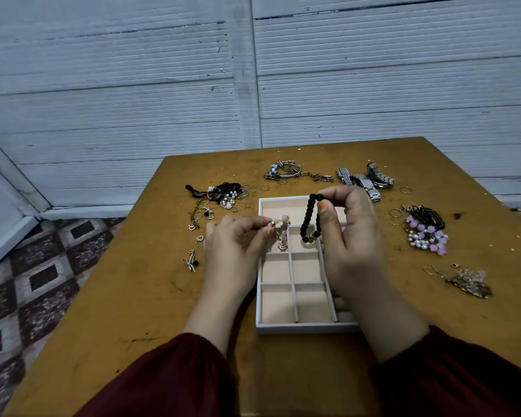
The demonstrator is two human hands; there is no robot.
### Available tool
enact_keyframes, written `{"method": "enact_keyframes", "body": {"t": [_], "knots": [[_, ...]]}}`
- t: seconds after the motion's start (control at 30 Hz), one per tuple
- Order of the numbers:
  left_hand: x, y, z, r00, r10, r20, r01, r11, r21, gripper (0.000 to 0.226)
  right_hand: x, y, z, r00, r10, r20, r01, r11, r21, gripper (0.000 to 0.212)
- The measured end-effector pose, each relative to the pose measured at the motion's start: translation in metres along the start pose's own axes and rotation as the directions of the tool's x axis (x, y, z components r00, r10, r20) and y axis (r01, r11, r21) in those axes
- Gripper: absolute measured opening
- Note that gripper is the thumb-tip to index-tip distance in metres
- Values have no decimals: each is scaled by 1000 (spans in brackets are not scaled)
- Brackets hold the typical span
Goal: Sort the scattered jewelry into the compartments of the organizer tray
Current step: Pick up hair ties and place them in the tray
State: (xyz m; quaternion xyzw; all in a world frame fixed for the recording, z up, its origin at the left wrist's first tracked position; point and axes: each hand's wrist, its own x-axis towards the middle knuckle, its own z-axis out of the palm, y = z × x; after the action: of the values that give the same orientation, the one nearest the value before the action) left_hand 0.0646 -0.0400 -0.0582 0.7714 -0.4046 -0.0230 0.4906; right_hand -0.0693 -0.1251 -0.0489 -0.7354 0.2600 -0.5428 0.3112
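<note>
1. A worn yellow-brown table [133, 296] stands against a pale panelled wall, and the person leans over its near edge in dark red sleeves [169, 377].
2. The organizer tray [301, 328] sits in the middle of the table, white-rimmed and lined in peach. It has one long compartment at the far end and rows of smaller ones nearer the person.
3. The right hand [352, 242] is raised over the tray's right side. Its thumb and forefinger are pinched on the top of a black bead bracelet [306, 219].
4. The left hand [235, 248] hovers at the tray's left edge, its fingertips closed on the gold end of a pale charm bracelet [283, 233].
5. Both bracelets hang between the two hands over the tray's far half. The black loop droops to a small compartment just behind the long one. The pale piece dangles beside it, over the left column. I cannot tell whether either touches the lining.
6. Steel watches [366, 179] lie at the far right of the table, with silver bangles [286, 171] to their left.
7. A heap of black cords and pearls [223, 192] lies left of the tray.
8. Pink and pearl beads [427, 236] are piled to the right, and a tangle of gold chain [466, 281] lies nearer the person.
9. Thin gold rings [395, 216] lie beside the pink beads.
10. A small bow charm [191, 260] rests near the left hand.
</note>
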Motion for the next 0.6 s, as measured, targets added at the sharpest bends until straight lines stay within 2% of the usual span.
{"method": "enact_keyframes", "body": {"t": [0.27,0.43,0.6], "knots": [[-3,11,-2,999,-31,36,25,987,160,18,0,1,1,1000,17,-5,-17,1000,6,14],[0,18,0,993,-31,113,-15,924,382,14,0,1,2,1000,23,-13,-23,1000,6,13],[7,25,2,988,-38,151,-27,915,404,17,1,0,2,1000,18,-16,-18,1000,6,13]]}}
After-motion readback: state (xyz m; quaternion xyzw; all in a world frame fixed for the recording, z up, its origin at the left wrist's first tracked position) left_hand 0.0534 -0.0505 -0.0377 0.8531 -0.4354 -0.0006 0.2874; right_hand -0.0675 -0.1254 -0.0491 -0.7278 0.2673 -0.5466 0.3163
